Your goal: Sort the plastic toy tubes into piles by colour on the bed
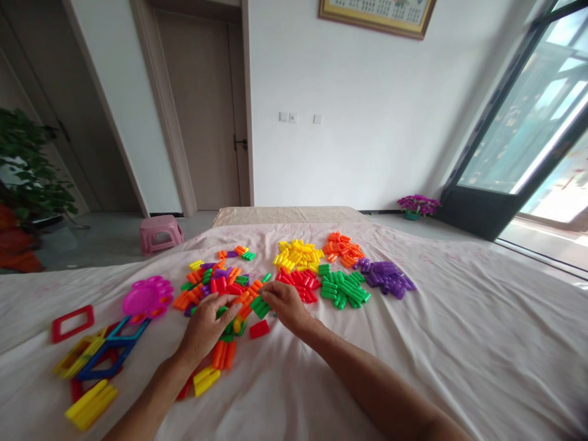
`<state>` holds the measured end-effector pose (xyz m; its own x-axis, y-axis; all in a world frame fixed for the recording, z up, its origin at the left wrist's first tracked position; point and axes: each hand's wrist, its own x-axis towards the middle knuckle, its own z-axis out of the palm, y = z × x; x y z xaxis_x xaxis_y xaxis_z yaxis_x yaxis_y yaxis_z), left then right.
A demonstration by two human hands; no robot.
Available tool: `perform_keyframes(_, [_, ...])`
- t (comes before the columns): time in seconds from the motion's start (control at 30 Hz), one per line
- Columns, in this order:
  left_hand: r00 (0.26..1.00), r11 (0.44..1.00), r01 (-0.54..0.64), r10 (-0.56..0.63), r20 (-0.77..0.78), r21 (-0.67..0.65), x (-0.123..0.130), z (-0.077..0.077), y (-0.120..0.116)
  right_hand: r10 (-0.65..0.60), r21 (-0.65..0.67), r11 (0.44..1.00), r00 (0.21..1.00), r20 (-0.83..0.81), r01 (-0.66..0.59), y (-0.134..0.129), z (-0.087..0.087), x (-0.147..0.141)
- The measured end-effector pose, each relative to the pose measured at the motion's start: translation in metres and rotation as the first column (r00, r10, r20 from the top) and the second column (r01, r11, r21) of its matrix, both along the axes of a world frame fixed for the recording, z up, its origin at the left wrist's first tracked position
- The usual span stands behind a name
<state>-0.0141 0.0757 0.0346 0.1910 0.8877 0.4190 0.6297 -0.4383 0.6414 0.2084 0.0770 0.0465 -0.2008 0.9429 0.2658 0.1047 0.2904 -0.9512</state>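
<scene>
My right hand (pixel 287 304) pinches a green block (pixel 261 307) over the right side of a mixed-colour pile. My left hand (pixel 209 321) is over the lower part of that pile, its fingertips close to orange blocks (pixel 247 299); what it grips, if anything, is hidden. Single-colour heaps lie beyond and right of my right hand: yellow blocks (pixel 298 254), red blocks (pixel 301 283), orange blocks (pixel 342 249), green blocks (pixel 345 288) and purple blocks (pixel 389 278). A red block (pixel 260 329) rests just below the held green one.
A magenta flower-shaped tray (pixel 142 299) is at the left, near a red square frame (pixel 73 323) and blue frames (pixel 106 359). Yellow blocks (pixel 92 404) lie at the front left of the cloth-covered surface (pixel 413 367). A pink stool (pixel 160 234) stands beyond.
</scene>
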Motion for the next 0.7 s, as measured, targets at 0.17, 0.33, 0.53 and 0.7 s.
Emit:
perform_keyframes(0.17, [0.995, 0.997, 0.017, -0.01, 0.094, -0.077, 0.006, -0.004, -0.003, -0.081, 0.101, 0.993, 0.989, 0.122, 0.069, 0.006, 0.015, 0.012])
perform_keyframes(0.33, [0.985, 0.988, 0.025, 0.002, 0.173, -0.152, 0.004, -0.007, -0.002, -0.13, 0.097, 0.989, 0.976, 0.172, 0.115, 0.016, 0.022, 0.035])
perform_keyframes(0.53, [0.989, 0.99, 0.024, -0.003, 0.146, -0.142, 0.001, -0.008, -0.001, 0.111, 0.081, 0.987, 0.953, 0.282, -0.139, -0.001, 0.008, 0.018])
perform_keyframes(0.7, [0.998, 0.994, 0.05, -0.047, 0.032, -0.099, 0.001, 0.0, -0.002, 0.067, -0.058, 0.996, 0.995, 0.072, -0.062, -0.001, -0.001, -0.002])
